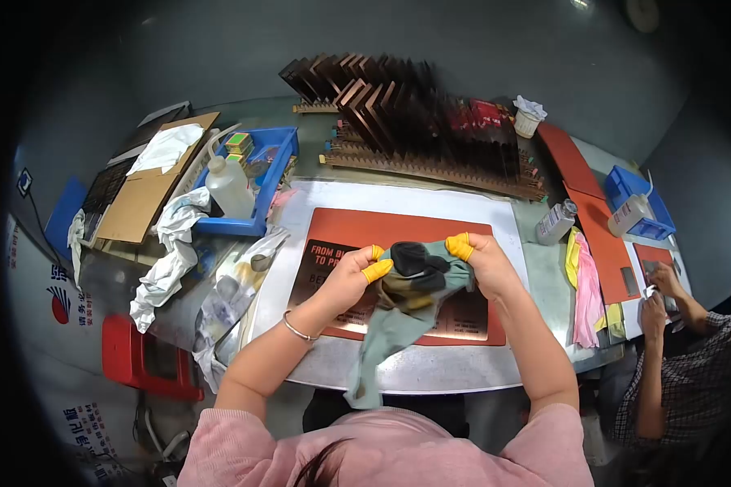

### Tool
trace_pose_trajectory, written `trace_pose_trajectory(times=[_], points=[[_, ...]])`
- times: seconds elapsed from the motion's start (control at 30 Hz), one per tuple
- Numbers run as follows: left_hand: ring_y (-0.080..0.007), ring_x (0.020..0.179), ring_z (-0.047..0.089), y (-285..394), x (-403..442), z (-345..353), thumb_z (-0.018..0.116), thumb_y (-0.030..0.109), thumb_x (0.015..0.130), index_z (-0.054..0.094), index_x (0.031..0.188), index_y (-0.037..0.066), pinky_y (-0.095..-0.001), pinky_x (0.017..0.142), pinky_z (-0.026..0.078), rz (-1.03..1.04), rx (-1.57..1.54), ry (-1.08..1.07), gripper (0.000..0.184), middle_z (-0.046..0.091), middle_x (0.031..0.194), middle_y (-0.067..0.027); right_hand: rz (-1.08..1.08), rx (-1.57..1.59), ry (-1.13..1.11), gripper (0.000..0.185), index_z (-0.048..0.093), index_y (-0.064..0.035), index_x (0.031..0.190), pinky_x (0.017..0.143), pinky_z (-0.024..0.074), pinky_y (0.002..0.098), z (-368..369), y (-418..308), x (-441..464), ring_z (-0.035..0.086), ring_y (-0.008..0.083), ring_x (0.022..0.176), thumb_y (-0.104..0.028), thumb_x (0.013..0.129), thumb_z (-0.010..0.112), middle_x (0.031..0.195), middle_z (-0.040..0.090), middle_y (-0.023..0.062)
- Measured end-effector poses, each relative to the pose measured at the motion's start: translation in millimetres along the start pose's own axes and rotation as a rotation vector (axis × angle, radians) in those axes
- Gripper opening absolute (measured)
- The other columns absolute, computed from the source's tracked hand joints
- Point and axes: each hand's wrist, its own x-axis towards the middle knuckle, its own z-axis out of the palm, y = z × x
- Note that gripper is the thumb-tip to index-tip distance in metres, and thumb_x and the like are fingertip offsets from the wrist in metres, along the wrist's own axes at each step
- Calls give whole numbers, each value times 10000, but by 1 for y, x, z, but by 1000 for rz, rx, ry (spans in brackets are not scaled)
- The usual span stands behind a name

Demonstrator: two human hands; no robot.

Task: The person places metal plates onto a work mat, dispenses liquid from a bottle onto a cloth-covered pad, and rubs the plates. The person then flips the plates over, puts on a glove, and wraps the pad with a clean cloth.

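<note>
1. Grey-green cloth (398, 329) is held over the middle of a red sheet (455, 231). Clock directions here run from that sheet's centre, with twelve straight ahead of the wearer.
2. Left hand (345, 284), at nine, pinches one side of the cloth between thumb and fingers; right hand (491, 264), at one to two, grips the other side. Both are closed on fabric, probably to keep it spread and its black, bunched part (418, 264) turned upward between them.
3. Yellow finger covers on both hands look meant to spare the fingertips from dirt while leaving a good pinch.
4. One tail of cloth trails to seven, across the printed panels, hiding part of their lettering. Whether it touches them all along, I cannot tell.
5. Beneath the red sheet, a pale board (325, 365) seems to serve as a work surface.
6. A rack (463, 174) at twelve holds dark panels upright and apart, likely so their faces do not rub; it limits reach that way.
7. At ten, a blue bin (244, 226) stands with a white bottle (231, 193) beside it; crumpled rags crowd eight to nine.
8. Another bottle (554, 226) stands at two, a pink cloth (589, 304) at three, and beyond it a co-worker's hands (664, 280), well apart.
</note>
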Motion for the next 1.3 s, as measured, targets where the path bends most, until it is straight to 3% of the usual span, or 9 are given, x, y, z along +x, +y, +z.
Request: trace_pose_trajectory(times=[0.2, 0.3, 0.47, 0.63, 0.8, 0.9, 1.0, 1.07, 1.3], points=[[-122, 851, 563, 8, 0, 3, 537, 46, 783, 545, 889, 13, -247, 787, 455, -84, -630, -205, 111, 588, 909, -52, 128, 344, -217, 199, 627, -8, 883, 637, 493, 237, 3, -10, 3, 606, 112, 718, -181, 873, 528, 841, 639, 57], [-143, 882, 571, 14, 1, 6, 524, 40, 789, 547, 912, 7, -271, 817, 461, -99, -709, -237, 129, 592, 941, -67, 164, 474, -258, 215, 614, 2, 935, 666, 488, 236, 4, 0, 4, 606, 120, 757, -174, 880, 503, 874, 635, 65], [-29, 708, 444, 12, 8, 0, 558, 62, 818, 507, 786, 66, -186, 659, 365, -32, -239, -172, 61, 507, 776, 49, 27, 316, -163, 178, 602, -28, 916, 701, 473, 241, -1, 8, 5, 586, 113, 802, -175, 876, 511, 889, 623, 29], [-28, 692, 437, 13, 9, 6, 553, 52, 818, 498, 772, 75, -184, 654, 357, 20, -244, -125, 75, 498, 748, 56, 74, 196, -69, 187, 601, -31, 883, 675, 483, 247, 9, -6, 2, 588, 97, 749, -206, 875, 536, 842, 626, 19], [-15, 681, 436, 11, 13, 14, 580, 67, 814, 474, 771, 74, -175, 620, 354, 61, -394, -83, 114, 486, 728, 56, 132, 276, -205, 398, 605, -13, 971, 725, 461, 251, 11, 8, 0, 568, 98, 791, -382, 825, 581, 887, 621, 21], [-61, 752, 519, 8, 12, 12, 586, 48, 804, 463, 819, 62, -206, 676, 431, 103, -168, -85, 124, 531, 797, 4, 104, 120, -157, 253, 617, -22, 940, 717, 420, 218, 26, 5, -12, 541, 92, 786, -231, 800, 646, 870, 603, -1], [-38, 701, 492, 11, 0, 19, 608, 59, 805, 449, 799, 68, -185, 604, 416, 42, -190, -74, 159, 507, 751, 19, -21, 32, -63, 170, 610, -8, 935, 735, 422, 222, 34, 11, -10, 537, 75, 778, -108, 798, 626, 856, 602, -4], [-33, 618, 482, 23, -5, 25, 611, 76, 814, 431, 766, 75, -170, 516, 404, 10, -290, -32, 186, 499, 708, 27, -42, 64, -49, 133, 604, 1, 911, 714, 430, 217, 40, 6, -14, 537, 72, 761, -84, 809, 601, 849, 597, -3], [-74, 665, 559, 30, -22, 22, 594, 64, 820, 503, 916, 50, -217, 559, 469, -187, -673, 115, 133, 573, 802, -36, -99, -166, -38, 112, 593, 18, 892, 623, 412, 194, 31, -15, -34, 501, 56, 688, -60, 816, 566, 759, 584, -2]])
